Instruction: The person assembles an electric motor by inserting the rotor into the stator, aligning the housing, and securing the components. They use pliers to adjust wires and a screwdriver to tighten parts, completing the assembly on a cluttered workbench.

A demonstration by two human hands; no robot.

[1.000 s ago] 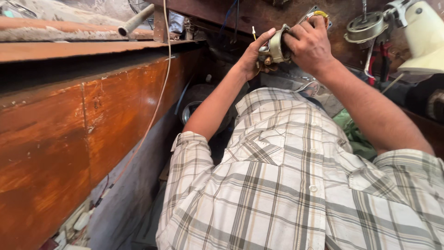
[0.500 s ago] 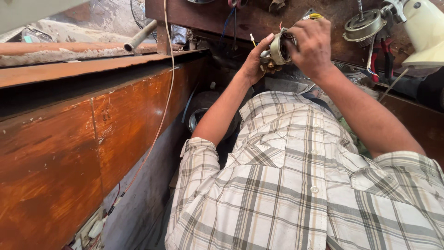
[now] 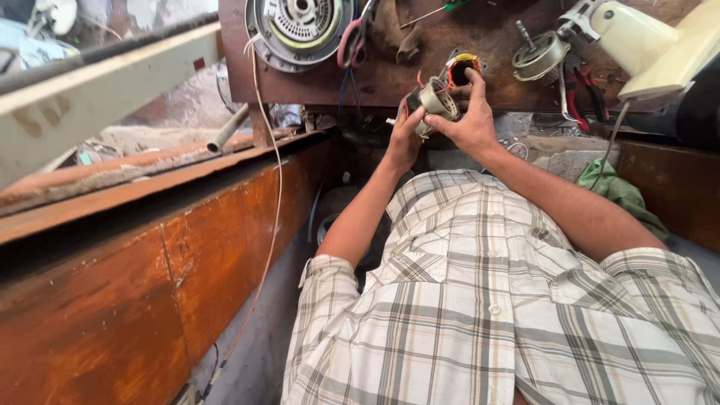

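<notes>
Nearest the camera lies the person's checked shirt, soft woven cloth in cream, grey and tan with small pale buttons down the front. To the left of the shirt runs a long wooden bench side, its reddish-brown varnished face scratched and worn, with a thin pale cord hanging down across it. Beyond the shirt both bare forearms reach forward to a small motor part, a stubby metal cylinder with a ribbed grey face and copper-coloured winding showing at its far end, trailing thin red and yellow wires. The left hand is wrapped around the part from the left side, fingers closed on it. The right hand grips it from the right, thumb lying over the ribbed face and fingertips curled past the winding end. The part is held in the air just in front of the dark brown work board. On that board, left of the part, sits a large round metal motor housing with concentric rings, and pink-handled scissors lie beside it. Right of the part rests a smaller round metal rotor piece, red-handled pliers, and a smooth cream plastic appliance body. A crumpled green cloth lies right of the right forearm.
</notes>
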